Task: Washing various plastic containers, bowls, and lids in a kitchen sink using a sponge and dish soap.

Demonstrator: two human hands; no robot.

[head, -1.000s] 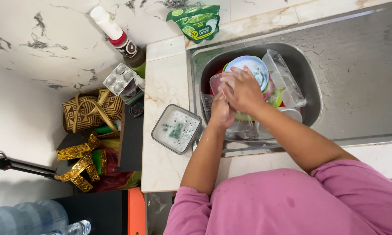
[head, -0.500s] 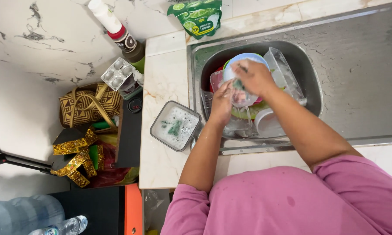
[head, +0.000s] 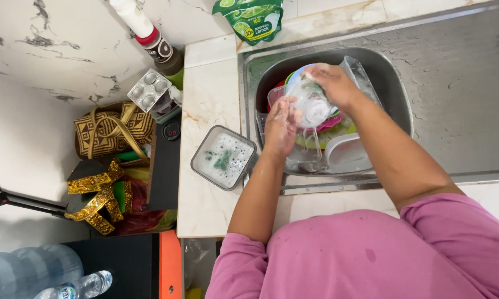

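Note:
Over the steel sink (head: 393, 72) my left hand (head: 281, 126) grips the near edge of a soapy clear container (head: 311, 108). My right hand (head: 335, 84) presses a green sponge (head: 313, 87) against the container's far side; only a bit of the sponge shows. Below them the basin holds a pile of dishes: a blue-rimmed plate (head: 291, 75), a red bowl, a green plate (head: 341, 133), a white container (head: 346, 154) and a clear plastic tub (head: 360, 72).
A square tub of soapy water (head: 223, 158) sits on the marble counter (head: 205, 105) left of the sink. A green soap pouch (head: 252, 19) lies behind it. A bottle (head: 149, 33), egg tray (head: 148, 89), woven bag (head: 113, 130) and water jugs (head: 33, 271) stand at left.
Both hands have lifted the clear container higher over the dish pile. My right hand has slid toward the far rim while scrubbing.

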